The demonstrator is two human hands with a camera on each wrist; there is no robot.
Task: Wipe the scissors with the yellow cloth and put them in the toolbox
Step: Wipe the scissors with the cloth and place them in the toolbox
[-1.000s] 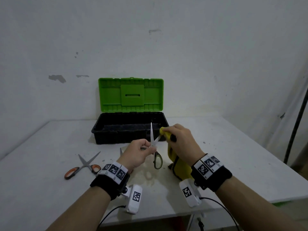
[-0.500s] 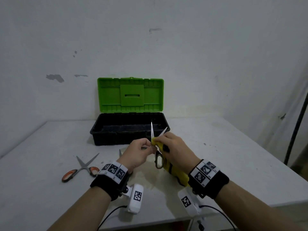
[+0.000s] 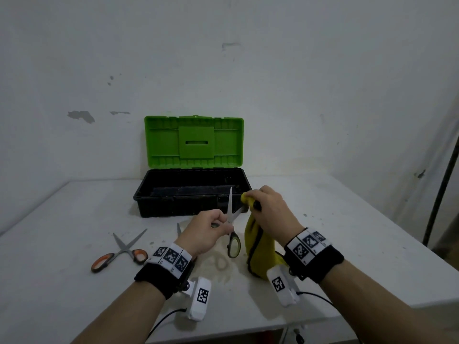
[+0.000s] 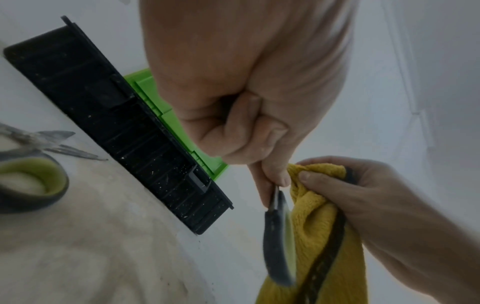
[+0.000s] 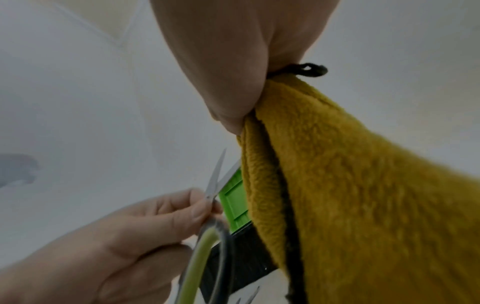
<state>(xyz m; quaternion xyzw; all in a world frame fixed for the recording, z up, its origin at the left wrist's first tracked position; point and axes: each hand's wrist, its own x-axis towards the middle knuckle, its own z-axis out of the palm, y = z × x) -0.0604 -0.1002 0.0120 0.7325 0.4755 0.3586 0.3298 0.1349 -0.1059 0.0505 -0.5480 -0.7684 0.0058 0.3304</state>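
Observation:
My left hand [image 3: 223,223] pinches a pair of grey-green handled scissors [image 3: 230,209] at the pivot, blades spread and pointing up, one handle loop hanging below. In the left wrist view the hanging handle [image 4: 276,246] shows under my fingers. My right hand [image 3: 250,202] grips the yellow cloth [image 3: 260,252] bunched round the tip of the right blade; the rest of the cloth hangs down to the table. The left blade [image 5: 217,174] stands bare. The black toolbox [image 3: 173,209] sits just behind, its green lid [image 3: 193,141] up against the wall.
An orange-handled pair of scissors [image 3: 119,249] lies open on the white table [image 3: 74,294] at the left. Another green-handled pair [image 4: 33,179] lies on the table behind my left hand, only its blade tip [image 3: 178,229] showing in the head view.
My right hand has slid the cloth up the right blade, from near the pivot to the tip. My left hand has kept its hold on the scissors.

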